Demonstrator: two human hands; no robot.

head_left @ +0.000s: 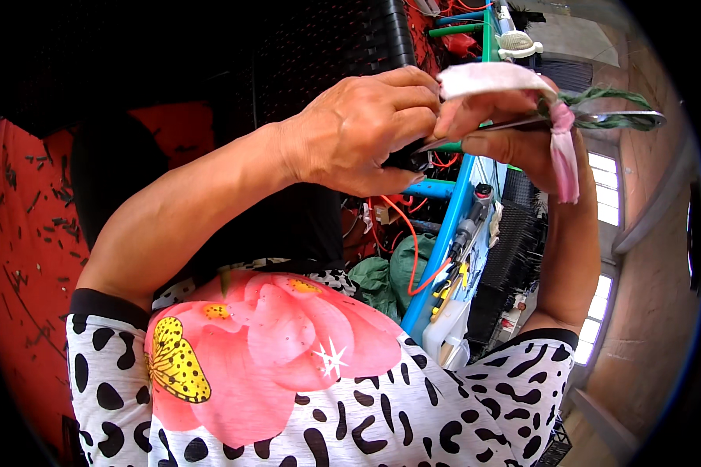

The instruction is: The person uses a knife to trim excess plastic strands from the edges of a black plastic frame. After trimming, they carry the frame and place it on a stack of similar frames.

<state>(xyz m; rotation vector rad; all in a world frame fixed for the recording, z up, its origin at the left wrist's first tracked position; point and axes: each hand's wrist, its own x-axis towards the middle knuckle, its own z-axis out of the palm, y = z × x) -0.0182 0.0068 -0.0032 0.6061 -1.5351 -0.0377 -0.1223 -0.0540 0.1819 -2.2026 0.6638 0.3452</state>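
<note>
My left hand (366, 128) is closed at the edge of a black woven panel (311, 70), its fingers bent and the thumb pointing right; what lies under the fingertips is hidden. Close by on the right, my right hand (514, 140) grips a thin metal tool (522, 122) whose narrow tip points at the left hand. Green cord (611, 97) is wound by the tool's rounded far end. A white and pink cloth strip (565, 148) is knotted around it and hangs over the right hand. A black-wrapped frame tube (393, 35) rises beyond the left hand.
On the right stands a blue-edged bench (440, 268) carrying a grey and black power tool (467, 229), yellow-handled tools (448, 292) and a white container (448, 335). An orange cord (415, 257) loops near green bags (378, 284). Black scraps litter the red floor (35, 233).
</note>
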